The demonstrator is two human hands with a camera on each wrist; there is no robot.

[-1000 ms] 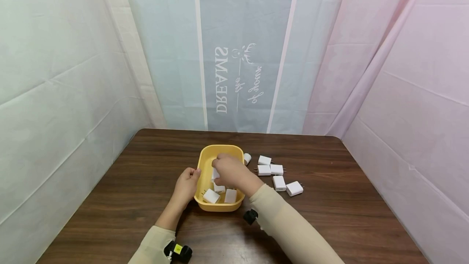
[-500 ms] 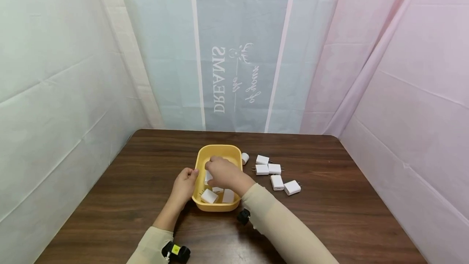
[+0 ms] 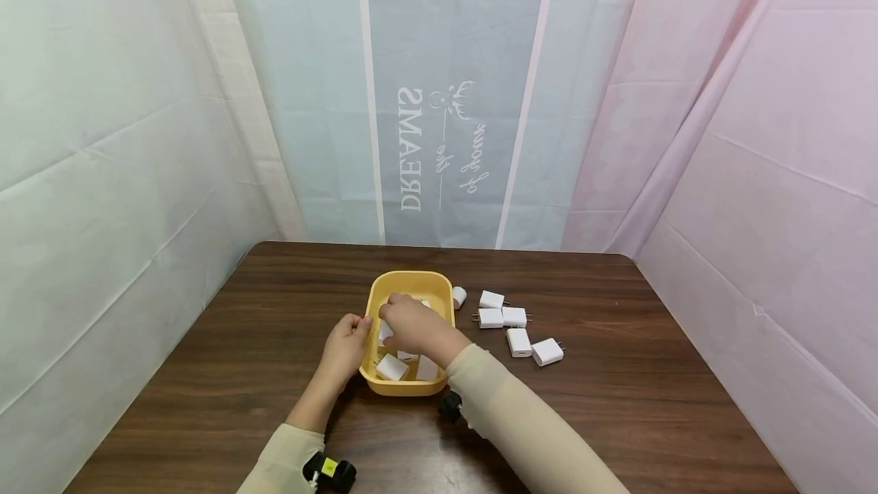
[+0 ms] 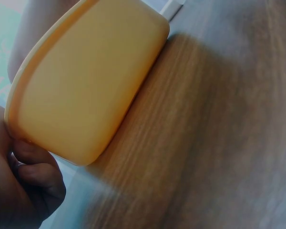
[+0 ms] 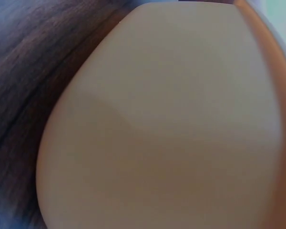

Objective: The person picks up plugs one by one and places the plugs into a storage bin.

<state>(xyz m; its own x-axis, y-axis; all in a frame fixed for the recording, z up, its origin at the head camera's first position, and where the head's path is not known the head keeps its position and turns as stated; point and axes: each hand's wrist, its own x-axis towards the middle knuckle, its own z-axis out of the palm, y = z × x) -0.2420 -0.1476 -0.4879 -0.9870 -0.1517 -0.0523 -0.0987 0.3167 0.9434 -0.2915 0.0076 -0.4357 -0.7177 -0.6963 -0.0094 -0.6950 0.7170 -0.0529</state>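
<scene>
A yellow plastic bin [image 3: 405, 389] sits upright on the dark wood-grain bench [image 3: 206, 372]. The left hand [image 3: 347, 345] pinches the bin's left rim between thumb and curled fingers. The right hand [image 3: 414, 326] reaches over the right rim into the bin, its finger and thumb parted only by the width of the white USB charger [image 3: 384, 332] they appear to hold at the left side; the hand's back hides much of that grip, and the right wrist view, filled by the bin's outer wall, does not show it.

Below that hand, at the near end of the bin, lie a left charger [image 3: 392, 367] with its prongs pointing far and left, a right charger [image 3: 427, 368], and a partly covered charger [image 3: 408, 355] between them. On the bench to the right are 6 more: a rounded charger [image 3: 459, 296] just beside the bin's wall and a loose group of 5 chargers [image 3: 514, 317].

The chargers should be light, stiff and rather slick, with thin metal prongs the likeliest part to snag or bend; the flat sides of the body look the best place to pinch. The bin, thin-walled and probably light, could slide when bumped, and its rim offers a firm hold.
</scene>
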